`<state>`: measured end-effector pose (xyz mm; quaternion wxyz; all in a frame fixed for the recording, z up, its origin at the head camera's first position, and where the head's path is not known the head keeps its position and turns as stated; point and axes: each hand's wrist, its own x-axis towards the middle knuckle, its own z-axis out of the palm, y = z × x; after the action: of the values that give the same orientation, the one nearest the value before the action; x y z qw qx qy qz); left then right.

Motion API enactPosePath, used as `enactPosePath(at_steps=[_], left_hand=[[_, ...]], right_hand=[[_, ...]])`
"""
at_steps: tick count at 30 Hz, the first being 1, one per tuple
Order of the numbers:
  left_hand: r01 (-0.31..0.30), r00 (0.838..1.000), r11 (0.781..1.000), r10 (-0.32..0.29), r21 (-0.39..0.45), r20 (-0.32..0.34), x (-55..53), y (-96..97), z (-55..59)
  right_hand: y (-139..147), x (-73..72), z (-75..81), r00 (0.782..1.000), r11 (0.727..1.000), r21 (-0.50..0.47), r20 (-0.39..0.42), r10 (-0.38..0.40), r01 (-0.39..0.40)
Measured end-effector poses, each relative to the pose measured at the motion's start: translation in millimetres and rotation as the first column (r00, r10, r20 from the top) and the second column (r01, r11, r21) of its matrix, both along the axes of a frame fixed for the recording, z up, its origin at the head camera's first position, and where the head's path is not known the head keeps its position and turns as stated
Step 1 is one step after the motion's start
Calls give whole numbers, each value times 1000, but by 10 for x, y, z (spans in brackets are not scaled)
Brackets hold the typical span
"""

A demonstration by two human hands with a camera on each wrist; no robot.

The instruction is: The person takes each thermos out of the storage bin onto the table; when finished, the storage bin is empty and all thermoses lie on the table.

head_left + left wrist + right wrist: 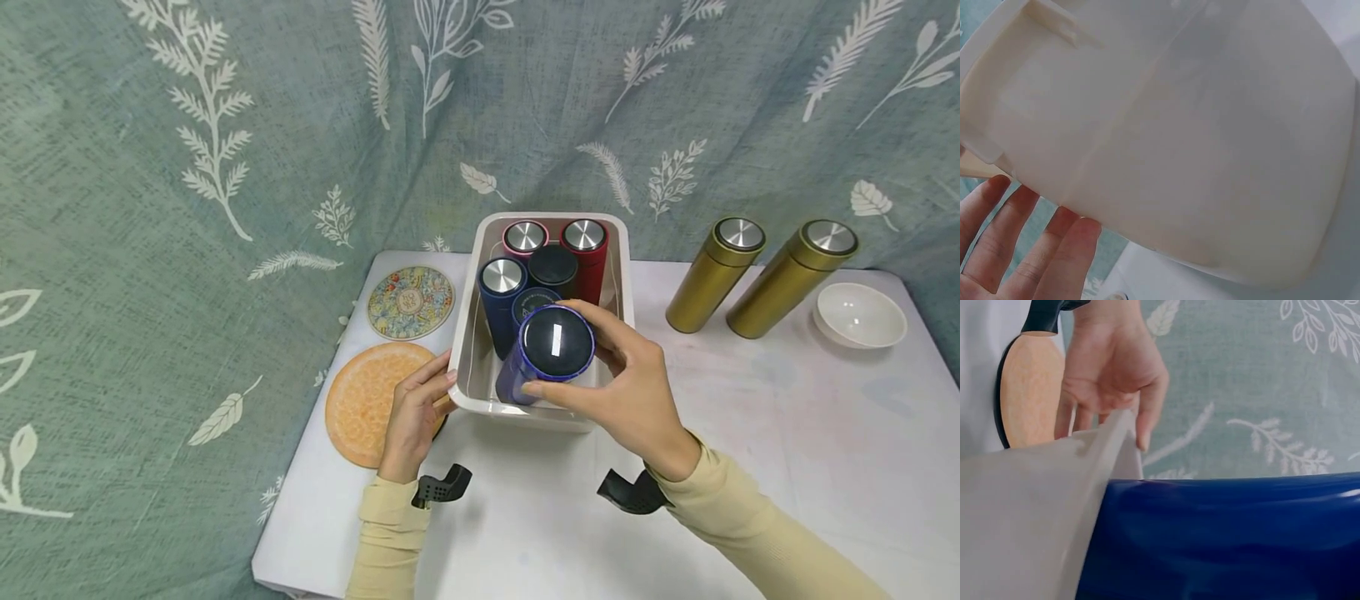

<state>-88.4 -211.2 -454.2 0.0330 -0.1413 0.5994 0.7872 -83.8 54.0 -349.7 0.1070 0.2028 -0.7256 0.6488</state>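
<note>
My right hand (pixel 633 392) grips a shiny blue thermos bottle (pixel 510 375) near its black lid, thumb on one side and fingers on the other. The bottle's lower part is inside a white plastic bin (pixel 551 417), at its near end; its base is hidden. In the right wrist view the blue thermos bottle (pixel 1222 537) passes the bin's rim (pixel 1100 481). My left hand (pixel 416 408) holds the bin's near left corner, thumb over the rim and fingers outside. Inside the bin stand a dark blue bottle (pixel 495 312), a red bottle (pixel 592 271) and several others.
Two gold bottles (pixel 697 287) stand right of the bin, beside a white bowl (pixel 860 317). Left of it lie a patterned round mat (pixel 410 302) and an orange round mat (pixel 367 404). A leaf-patterned curtain (pixel 300 125) hangs behind the white table (pixel 525 525).
</note>
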Motion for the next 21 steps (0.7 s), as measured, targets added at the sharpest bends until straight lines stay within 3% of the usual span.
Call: enactPosePath(at_steps=[8,14,21], left_hand=[[-15,1000,1000,15,-9,-3,-5,6,-19],[-13,1000,1000,13,-4,-1,-12,11,-13],[-17,1000,1000,17,-13,5,-6,0,-12]], right_hand=[[83,22,48,992,994,-111,-124,-30,16],[134,9,101,971,963,-268,-236,-32,-33],[213,-12,227,962,927,-371,-269,-56,-49]])
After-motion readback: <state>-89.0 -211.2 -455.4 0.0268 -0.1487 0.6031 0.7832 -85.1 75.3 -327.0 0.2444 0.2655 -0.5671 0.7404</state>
